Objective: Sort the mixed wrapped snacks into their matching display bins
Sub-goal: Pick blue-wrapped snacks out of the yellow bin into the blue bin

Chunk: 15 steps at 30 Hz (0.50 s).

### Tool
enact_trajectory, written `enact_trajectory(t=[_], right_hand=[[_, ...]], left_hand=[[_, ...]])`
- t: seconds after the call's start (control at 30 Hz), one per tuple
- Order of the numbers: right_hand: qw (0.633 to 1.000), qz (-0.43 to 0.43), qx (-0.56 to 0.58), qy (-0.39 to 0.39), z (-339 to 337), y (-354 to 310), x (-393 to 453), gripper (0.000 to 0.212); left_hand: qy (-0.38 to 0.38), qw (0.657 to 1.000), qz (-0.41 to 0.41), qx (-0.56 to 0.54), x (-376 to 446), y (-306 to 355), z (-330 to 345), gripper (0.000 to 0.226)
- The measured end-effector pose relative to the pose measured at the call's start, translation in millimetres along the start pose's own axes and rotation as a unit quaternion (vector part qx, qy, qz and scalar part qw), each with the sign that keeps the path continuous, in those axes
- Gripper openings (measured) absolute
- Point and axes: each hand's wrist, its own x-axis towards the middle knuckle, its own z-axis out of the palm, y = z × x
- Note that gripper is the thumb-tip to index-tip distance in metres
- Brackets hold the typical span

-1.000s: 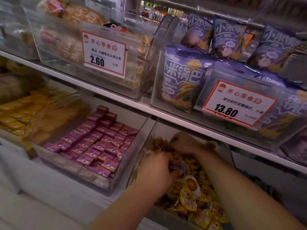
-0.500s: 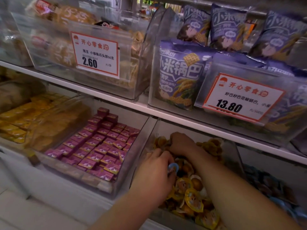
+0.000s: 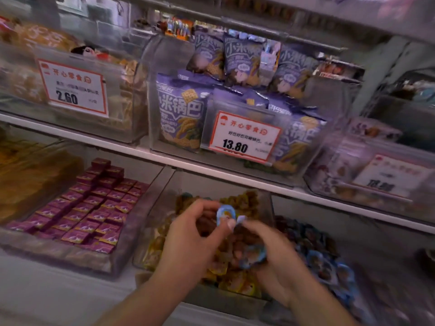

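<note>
My left hand (image 3: pixel 193 241) pinches a blue-rimmed wrapped snack (image 3: pixel 225 214) between thumb and fingers, lifted above the clear bin of yellow-wrapped snacks (image 3: pixel 266 208). My right hand (image 3: pixel 270 252) is beside it, its fingers curled round another blue-rimmed snack (image 3: pixel 253 256), with its fingertips close to the piece in the left hand. Yellow-wrapped snacks (image 3: pixel 235 281) fill the bin under both hands. Just to the right lies a bin of blue-wrapped snacks (image 3: pixel 329 267).
A bin of purple wrapped squares (image 3: pixel 94 208) sits to the left, with a bin of yellow packets (image 3: pixel 28 180) beyond it. The upper shelf (image 3: pixel 164 158) holds bins of purple bags (image 3: pixel 181 111) and biscuits with price tags. The view is blurred by motion.
Both hands have risen out of the yellow snack bin. The left hand now holds the blue-rimmed snack up in plain view, and the right hand has come out gripping another. The camera swung right.
</note>
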Motion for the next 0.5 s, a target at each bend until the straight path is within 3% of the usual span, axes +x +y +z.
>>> enact_trajectory(t=[0.13, 0.27, 0.37, 0.5], right_hand=[[0.992, 0.053, 0.098, -0.057, -3, -2, -18, 0.027], [0.995, -0.061, -0.049, 0.056, -16, -4, -17, 0.02], [0.988, -0.116, -0.039, 0.095, -39, -20, -6, 0.018], [0.977, -0.1, 0.047, 0.184, -85, -40, 15, 0.016]], left_hand=[[-0.05, 0.992, 0.019, 0.115, -16, 0, 22, 0.02], [-0.114, 0.963, 0.115, 0.214, -18, 5, 30, 0.045], [-0.132, 0.958, 0.116, 0.226, -13, 2, 28, 0.051], [-0.122, 0.944, 0.104, 0.288, 2, -7, 16, 0.038]])
